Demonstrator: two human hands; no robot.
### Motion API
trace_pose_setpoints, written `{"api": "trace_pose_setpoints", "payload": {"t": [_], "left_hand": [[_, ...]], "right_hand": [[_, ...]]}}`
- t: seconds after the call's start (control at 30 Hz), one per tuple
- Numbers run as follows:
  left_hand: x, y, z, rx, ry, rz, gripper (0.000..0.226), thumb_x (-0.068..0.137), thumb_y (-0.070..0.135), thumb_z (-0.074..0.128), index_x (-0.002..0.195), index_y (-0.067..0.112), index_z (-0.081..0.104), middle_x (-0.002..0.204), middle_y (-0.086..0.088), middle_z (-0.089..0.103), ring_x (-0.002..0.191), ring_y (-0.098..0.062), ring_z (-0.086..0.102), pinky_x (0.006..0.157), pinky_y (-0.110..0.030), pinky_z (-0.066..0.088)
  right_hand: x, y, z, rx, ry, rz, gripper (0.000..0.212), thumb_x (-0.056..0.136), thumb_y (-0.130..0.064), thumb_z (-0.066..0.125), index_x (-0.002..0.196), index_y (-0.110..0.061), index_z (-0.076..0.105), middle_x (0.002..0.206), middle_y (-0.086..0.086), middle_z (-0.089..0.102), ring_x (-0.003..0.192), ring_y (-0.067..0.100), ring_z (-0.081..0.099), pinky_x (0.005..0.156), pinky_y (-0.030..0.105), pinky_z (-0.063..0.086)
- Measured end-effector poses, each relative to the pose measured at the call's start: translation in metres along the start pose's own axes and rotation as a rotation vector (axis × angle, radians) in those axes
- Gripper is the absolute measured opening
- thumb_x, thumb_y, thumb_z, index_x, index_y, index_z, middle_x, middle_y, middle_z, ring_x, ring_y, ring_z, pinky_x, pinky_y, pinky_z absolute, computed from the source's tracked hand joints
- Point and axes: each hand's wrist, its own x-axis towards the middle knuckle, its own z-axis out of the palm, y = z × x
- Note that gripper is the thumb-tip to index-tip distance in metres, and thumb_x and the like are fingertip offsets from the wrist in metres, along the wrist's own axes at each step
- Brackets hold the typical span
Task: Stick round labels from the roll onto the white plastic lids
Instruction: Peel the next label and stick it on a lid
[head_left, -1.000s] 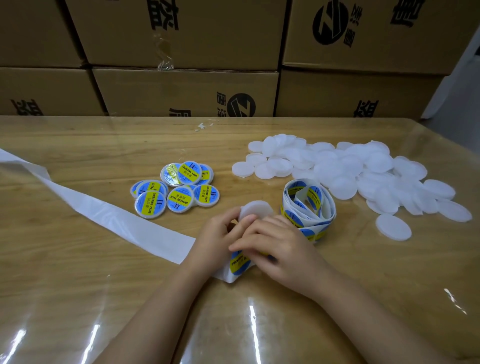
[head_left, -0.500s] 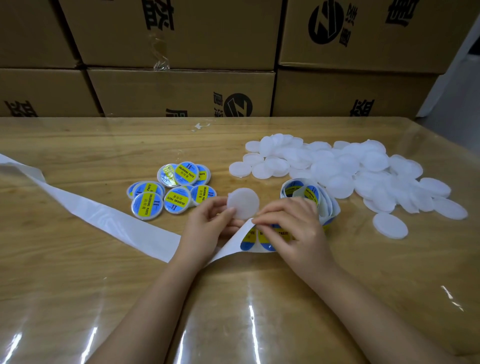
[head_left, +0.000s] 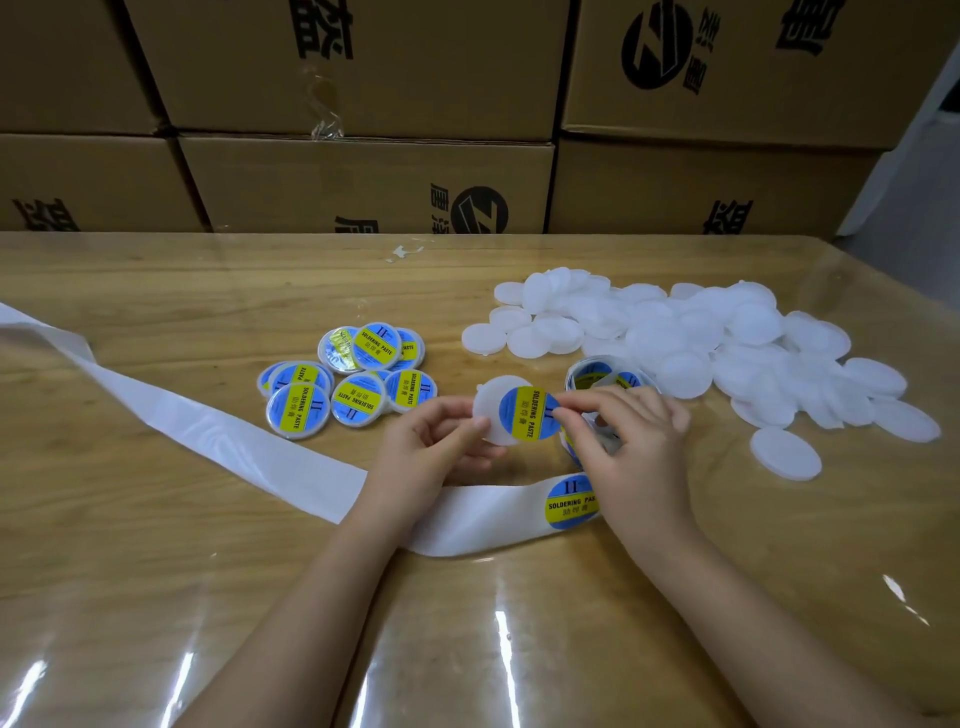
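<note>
My left hand (head_left: 431, 441) pinches a white plastic lid (head_left: 491, 408) by its left edge, above the table. My right hand (head_left: 631, 441) pinches a round blue and yellow label (head_left: 529, 413) at its right edge and holds it over the lid, partly covering it. The label roll (head_left: 597, 374) lies just behind my right hand, mostly hidden. Its white backing strip (head_left: 208, 441) trails off to the left under my wrists, with one label (head_left: 571, 501) left on it near my right wrist.
A heap of bare white lids (head_left: 675, 343) covers the table at the right. Several labelled lids (head_left: 353, 379) lie in a cluster left of centre. Stacked cardboard boxes (head_left: 363, 182) wall off the far edge. The wooden table (head_left: 467, 623) carries a glossy clear cover.
My right hand has peeled a label off the strip and brought it up onto the lid. The strip has dropped back flat on the table. My left hand kept its hold on the lid.
</note>
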Motion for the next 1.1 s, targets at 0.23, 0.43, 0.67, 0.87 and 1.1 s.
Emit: {"api": "trace_pose_setpoints", "payload": {"t": [0.23,0.43,0.67,0.87,1.1], "left_hand": [[-0.0009,0.0002,0.0000,0.037,-0.052,0.005,0.014,0.086,0.011,0.061,0.099,0.008,0.066,0.083,-0.010,0.074,0.075,-0.021,0.071,0.063,-0.024,0.056],[-0.0008,-0.0001,-0.0002,0.065,-0.080,0.006,0.020,0.083,0.017,0.062,0.100,0.009,0.065,0.085,-0.009,0.074,0.075,-0.019,0.071,0.062,-0.023,0.055],[-0.0007,-0.0011,0.0002,0.075,-0.087,0.003,0.014,0.086,0.011,0.061,0.099,0.009,0.065,0.081,-0.008,0.074,0.072,-0.016,0.070,0.063,-0.024,0.057],[-0.0015,-0.0007,0.0006,0.075,-0.097,-0.008,0.015,0.088,0.007,0.059,0.103,0.004,0.064,0.080,-0.007,0.074,0.071,-0.015,0.070,0.064,-0.024,0.057],[-0.0018,0.0006,0.0012,0.073,-0.102,-0.014,0.014,0.088,0.007,0.059,0.100,0.006,0.064,0.078,-0.007,0.074,0.069,-0.014,0.070,0.061,-0.022,0.055]], "right_hand": [[0.0001,-0.0041,0.0002,-0.038,-0.049,0.015,0.009,0.080,-0.027,0.066,0.081,-0.022,0.074,0.080,-0.013,0.068,0.079,0.019,0.060,0.084,0.030,0.025],[-0.0006,-0.0041,0.0006,-0.076,-0.060,0.008,0.008,0.079,-0.027,0.067,0.081,-0.022,0.074,0.079,-0.013,0.068,0.079,0.019,0.060,0.085,0.033,0.026],[-0.0011,-0.0028,0.0010,-0.090,-0.061,-0.004,0.008,0.080,-0.026,0.067,0.081,-0.022,0.073,0.080,-0.013,0.069,0.078,0.019,0.060,0.084,0.033,0.026],[-0.0015,-0.0021,0.0013,-0.101,-0.061,-0.015,0.008,0.079,-0.027,0.068,0.082,-0.022,0.074,0.079,-0.013,0.069,0.078,0.020,0.060,0.083,0.034,0.026],[-0.0014,-0.0012,0.0020,-0.122,-0.048,-0.042,0.008,0.078,-0.026,0.069,0.081,-0.021,0.074,0.079,-0.012,0.069,0.077,0.020,0.060,0.082,0.033,0.026]]}}
